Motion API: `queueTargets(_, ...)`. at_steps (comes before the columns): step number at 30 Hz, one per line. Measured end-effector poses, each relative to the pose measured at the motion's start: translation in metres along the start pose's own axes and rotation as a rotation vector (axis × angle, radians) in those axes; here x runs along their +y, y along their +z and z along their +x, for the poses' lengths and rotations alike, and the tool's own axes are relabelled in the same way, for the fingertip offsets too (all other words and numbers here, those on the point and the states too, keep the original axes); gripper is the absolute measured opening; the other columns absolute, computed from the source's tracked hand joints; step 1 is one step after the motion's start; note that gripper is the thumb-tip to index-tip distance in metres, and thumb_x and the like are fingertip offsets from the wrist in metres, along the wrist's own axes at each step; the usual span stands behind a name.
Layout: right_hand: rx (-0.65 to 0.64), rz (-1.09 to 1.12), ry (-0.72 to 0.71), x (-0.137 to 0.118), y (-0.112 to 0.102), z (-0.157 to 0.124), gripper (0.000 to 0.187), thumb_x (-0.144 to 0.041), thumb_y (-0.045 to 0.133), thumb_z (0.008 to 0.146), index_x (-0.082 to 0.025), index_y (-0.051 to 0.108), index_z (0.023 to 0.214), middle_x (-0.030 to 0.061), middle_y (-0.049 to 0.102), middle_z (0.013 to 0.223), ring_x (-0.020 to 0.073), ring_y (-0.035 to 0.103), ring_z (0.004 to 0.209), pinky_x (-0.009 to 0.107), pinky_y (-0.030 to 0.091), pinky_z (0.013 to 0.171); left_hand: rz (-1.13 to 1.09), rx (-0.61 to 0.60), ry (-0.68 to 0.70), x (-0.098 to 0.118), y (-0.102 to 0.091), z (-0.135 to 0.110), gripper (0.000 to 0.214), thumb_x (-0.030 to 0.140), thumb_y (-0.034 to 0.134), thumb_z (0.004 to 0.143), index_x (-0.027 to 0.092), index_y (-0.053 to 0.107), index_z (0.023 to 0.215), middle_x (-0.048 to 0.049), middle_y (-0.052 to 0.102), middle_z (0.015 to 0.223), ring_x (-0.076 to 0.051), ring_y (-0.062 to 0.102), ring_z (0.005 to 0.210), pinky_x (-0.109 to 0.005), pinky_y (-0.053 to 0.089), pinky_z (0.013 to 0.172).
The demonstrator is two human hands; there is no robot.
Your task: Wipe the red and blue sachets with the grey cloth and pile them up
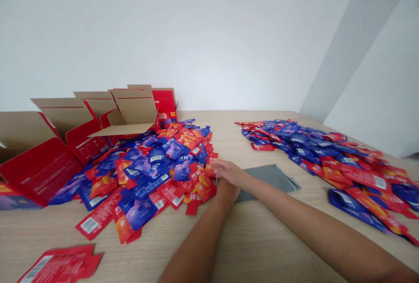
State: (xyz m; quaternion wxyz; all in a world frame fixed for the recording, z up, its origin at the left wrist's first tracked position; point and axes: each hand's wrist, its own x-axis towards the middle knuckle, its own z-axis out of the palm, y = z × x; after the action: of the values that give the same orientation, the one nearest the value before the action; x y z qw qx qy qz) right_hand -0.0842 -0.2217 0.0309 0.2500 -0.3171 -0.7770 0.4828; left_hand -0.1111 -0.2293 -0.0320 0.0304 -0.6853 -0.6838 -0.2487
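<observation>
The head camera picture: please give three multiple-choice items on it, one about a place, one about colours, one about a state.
1. Where does the flat grey cloth lie?
A. between the two sachet heaps
B. inside a box
C. on the floor
2. Which colours do the foil sachets have?
A. green and white
B. red and blue
C. black only
3. How do the red cardboard boxes stand?
A. taped shut
B. crushed flat
C. flaps open

A: the flat grey cloth lies on the wooden table between the heaps.
B: the foil sachets show red and blue.
C: the red cardboard boxes have raised flaps.
</observation>
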Motion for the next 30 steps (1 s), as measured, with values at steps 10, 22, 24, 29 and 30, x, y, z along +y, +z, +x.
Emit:
queueTargets(10,0.534,-0.776,0.246,0.091,-0.165,-0.087,0.042,-0.015,0.046,0.073,-0.011,0.058,0.113,0.0161,0.060,0.115,0.0284,0.051,0.112,0.042,0.037,0.097,0.028,-0.184,0.047,-0.010,-0.027,-0.020,0.050,0.001,0.032,0.077,-0.004,0.043,0.125,-0.0211,0.048,0.129,-0.025,0.039,0.124,-0.035,0.031,0.105)
queueTargets(22,0.637,-1.273,0.464,0.128,-0.236,-0.093,0.043,-0.015,0.040,0.080,-0.007,0.048,0.122,0.0210,0.048,0.126,0.0329,0.043,0.115,0.049,0.037,0.089,0.035,-0.171,0.053,-0.012,-0.023,-0.018,0.052,-0.001,0.031,0.075,-0.001,0.045,0.125,-0.0192,0.048,0.130,-0.023,0.039,0.125,-0.036,0.030,0.107)
queueTargets(24,0.621,-1.311,0.465,0.131,-0.241,-0.085,0.041,-0.016,0.038,0.082,-0.007,0.049,0.121,0.0209,0.050,0.123,0.0321,0.044,0.114,0.049,0.037,0.088,0.047,-0.186,0.056,-0.012,-0.024,-0.018,0.052,0.000,0.031,0.075,-0.002,0.044,0.125,-0.0191,0.048,0.130,-0.023,0.039,0.126,-0.034,0.029,0.107)
queueTargets(29,0.494,-1.407,0.392,0.133,-0.242,-0.076,0.037,-0.015,0.037,0.084,-0.009,0.053,0.116,0.0196,0.055,0.114,0.0309,0.051,0.103,0.045,0.042,0.079,0.068,-0.188,0.053,-0.011,-0.024,-0.017,0.049,0.002,0.031,0.078,-0.002,0.044,0.125,-0.0187,0.048,0.130,-0.023,0.039,0.125,-0.034,0.029,0.107)
queueTargets(30,0.460,-1.426,0.370,0.131,-0.241,-0.077,0.037,-0.013,0.037,0.083,-0.010,0.053,0.116,0.0189,0.055,0.113,0.0298,0.051,0.102,0.043,0.043,0.079,0.064,-0.186,0.053,-0.011,-0.024,-0.017,0.049,0.002,0.031,0.078,-0.002,0.044,0.125,-0.0189,0.048,0.129,-0.023,0.039,0.125,-0.034,0.029,0.107)
